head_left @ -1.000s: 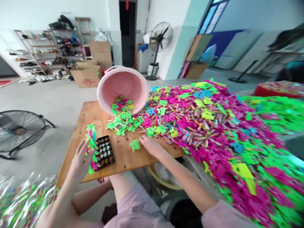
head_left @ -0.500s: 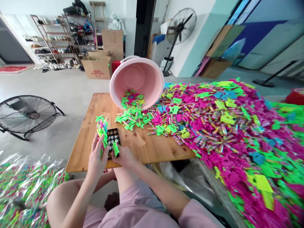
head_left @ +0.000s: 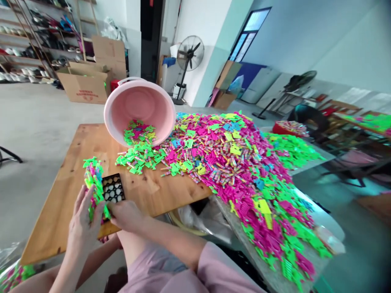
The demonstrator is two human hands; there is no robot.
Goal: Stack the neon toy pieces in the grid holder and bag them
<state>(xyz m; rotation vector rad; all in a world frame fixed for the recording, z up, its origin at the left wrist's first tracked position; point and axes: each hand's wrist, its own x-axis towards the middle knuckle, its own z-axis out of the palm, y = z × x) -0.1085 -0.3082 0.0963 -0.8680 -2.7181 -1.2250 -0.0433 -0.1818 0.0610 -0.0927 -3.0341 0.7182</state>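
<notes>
My left hand [head_left: 82,217] is closed around the side of an upright stack of small plastic pieces [head_left: 94,175], mostly green with some pink, yellow and blue. My right hand [head_left: 126,215] pinches a bright green plastic piece [head_left: 106,211] against the lower part of this stack; its exact shape is partly hidden by the fingers. Just right of the stack, a black tray with round cells [head_left: 113,186] lies on the wooden board [head_left: 152,189]. The tray's near end is covered by my right hand.
A pink tub [head_left: 137,101] lies on its side, spilling green pieces [head_left: 143,156] onto the board. To the right, a large heap of pink, green and yellow pieces [head_left: 222,150] covers another table. Cardboard boxes [head_left: 84,85] and a standing fan [head_left: 190,53] are behind.
The view has swung to the right. My right hand has brought the green piece from above the tray leftward to the stack in my left hand.
</notes>
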